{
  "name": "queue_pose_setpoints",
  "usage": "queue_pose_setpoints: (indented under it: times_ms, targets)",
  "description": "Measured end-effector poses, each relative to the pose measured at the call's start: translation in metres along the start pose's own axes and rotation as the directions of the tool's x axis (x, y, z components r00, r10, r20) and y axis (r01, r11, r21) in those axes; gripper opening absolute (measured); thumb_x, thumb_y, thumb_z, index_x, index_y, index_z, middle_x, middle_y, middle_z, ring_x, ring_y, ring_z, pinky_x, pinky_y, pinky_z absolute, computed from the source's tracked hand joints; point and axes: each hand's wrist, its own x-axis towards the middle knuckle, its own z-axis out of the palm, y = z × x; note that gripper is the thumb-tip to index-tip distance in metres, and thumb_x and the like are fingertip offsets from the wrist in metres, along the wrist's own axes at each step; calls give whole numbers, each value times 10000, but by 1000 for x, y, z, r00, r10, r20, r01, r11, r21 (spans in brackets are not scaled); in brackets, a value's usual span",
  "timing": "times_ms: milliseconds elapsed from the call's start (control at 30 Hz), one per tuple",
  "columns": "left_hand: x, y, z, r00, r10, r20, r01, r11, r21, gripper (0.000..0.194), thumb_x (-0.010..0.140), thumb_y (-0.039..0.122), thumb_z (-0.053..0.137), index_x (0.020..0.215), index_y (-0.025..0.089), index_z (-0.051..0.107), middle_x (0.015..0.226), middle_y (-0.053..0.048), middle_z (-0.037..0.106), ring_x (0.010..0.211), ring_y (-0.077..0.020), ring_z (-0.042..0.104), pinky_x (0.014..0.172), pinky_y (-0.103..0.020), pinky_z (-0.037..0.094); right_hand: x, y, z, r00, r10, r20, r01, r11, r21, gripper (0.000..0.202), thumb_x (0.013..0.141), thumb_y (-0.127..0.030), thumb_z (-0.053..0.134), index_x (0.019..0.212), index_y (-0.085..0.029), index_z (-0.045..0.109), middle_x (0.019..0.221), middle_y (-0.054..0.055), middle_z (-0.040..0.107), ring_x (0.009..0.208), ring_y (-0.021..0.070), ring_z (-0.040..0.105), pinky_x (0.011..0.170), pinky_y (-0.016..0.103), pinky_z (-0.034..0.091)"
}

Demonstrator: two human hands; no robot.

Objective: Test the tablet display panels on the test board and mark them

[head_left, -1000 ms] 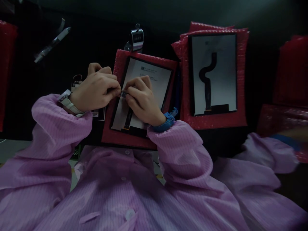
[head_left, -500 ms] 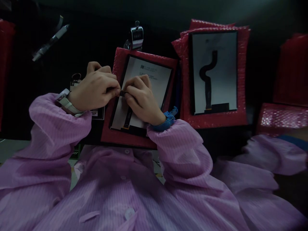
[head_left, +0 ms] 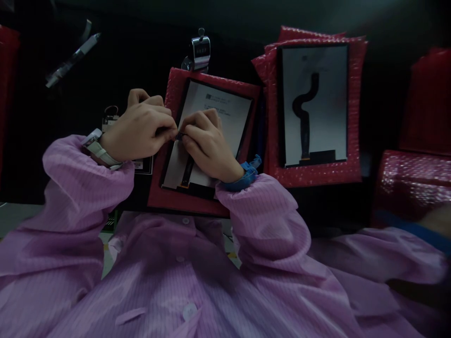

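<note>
A display panel (head_left: 230, 126) lies face down, slightly turned, on a red bubble-wrap bag (head_left: 172, 202) in front of me. From its lower edge a dark flex cable (head_left: 188, 172) runs up under my fingers. My left hand (head_left: 141, 126) is closed, thumb and forefinger pinching at the cable's small dark end. Right beside it, my right hand (head_left: 211, 148) is closed too, its fingertips pinching the same end while the palm rests over the panel. The fingers hide much of the cable's tip. Printed text and a code square show on the panel's pale back.
A second panel (head_left: 329, 108) with a curved flex cable lies on stacked red bags at right. Behind my panel stands a metal tally counter (head_left: 200, 51). A pen (head_left: 73, 60) lies far left; a small circuit board (head_left: 110, 121) is beside my left hand. A co-worker's sleeve (head_left: 394, 253) reaches in at right.
My hands stay nearly in place at the cable's end, with only slight finger movement. At right, the co-worker's arm has moved lower and is blurred.
</note>
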Motion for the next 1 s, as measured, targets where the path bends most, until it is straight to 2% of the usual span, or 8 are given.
queue_pose_setpoints:
  times_ms: [200,400,533,700,800,867,967,1000]
  targets:
    - [-1,-1,-2,1000,-22,10,23,999,-37,300,951,408,546,762,232,700,794,-16,711,938,-240,628,1054,-534,344,-1,2,-1,1000,-28,-9,28,1000,14,299,1061,-337,355,849,-218,529,1120,91,618,1142,288,488,1046,538,403]
    - [-2,-1,3,998,-15,-59,14,1000,-28,276,902,396,584,704,218,656,756,2,682,923,-234,637,1074,-537,350,-1,2,0,999,-48,0,48,998,44,344,1077,-377,323,889,-211,558,1147,92,602,1159,276,471,1060,526,396]
    - [-2,-1,11,993,-28,-119,27,1000,-10,253,872,373,602,671,223,630,714,12,647,943,-237,638,1146,-560,299,2,1,0,998,-49,-42,52,996,69,391,1089,-458,278,995,-221,574,1137,82,616,1143,260,498,1055,500,408]
    - [-2,-2,12,972,-54,-227,61,998,27,221,885,384,610,767,221,701,875,-6,703,1040,-258,634,1193,-617,196,2,2,-2,994,-50,-94,60,992,109,432,1079,-523,289,1148,-219,588,1155,83,618,1132,254,518,1060,491,409]
    - [-10,4,5,940,-87,-330,112,992,58,268,949,442,565,957,234,734,1051,-36,711,1115,-253,614,1210,-574,205,-2,3,1,992,-46,-115,61,989,135,411,1072,-513,329,1201,-216,582,1166,90,626,1127,260,515,1045,483,417]
    - [-22,14,2,900,-87,-427,131,989,74,341,999,478,488,1065,231,714,1154,-66,691,1153,-244,600,1205,-535,250,-4,4,4,991,-48,-127,67,987,143,400,1069,-507,343,1210,-217,579,1158,92,637,1116,263,515,1032,476,422]
    - [-56,36,10,813,-93,-575,153,987,56,422,1052,496,373,1143,210,669,1234,-117,651,1186,-237,592,1137,-473,393,-9,6,9,987,-67,-146,88,986,141,382,1070,-496,338,1201,-228,578,1148,89,649,1104,263,526,1016,467,424]
    - [-71,43,15,771,-114,-626,179,983,42,417,1057,489,369,1156,206,659,1249,-130,639,1199,-239,589,1104,-456,438,-10,7,11,985,-75,-153,97,986,138,374,1071,-489,337,1200,-232,577,1146,88,651,1102,262,531,1009,464,425]
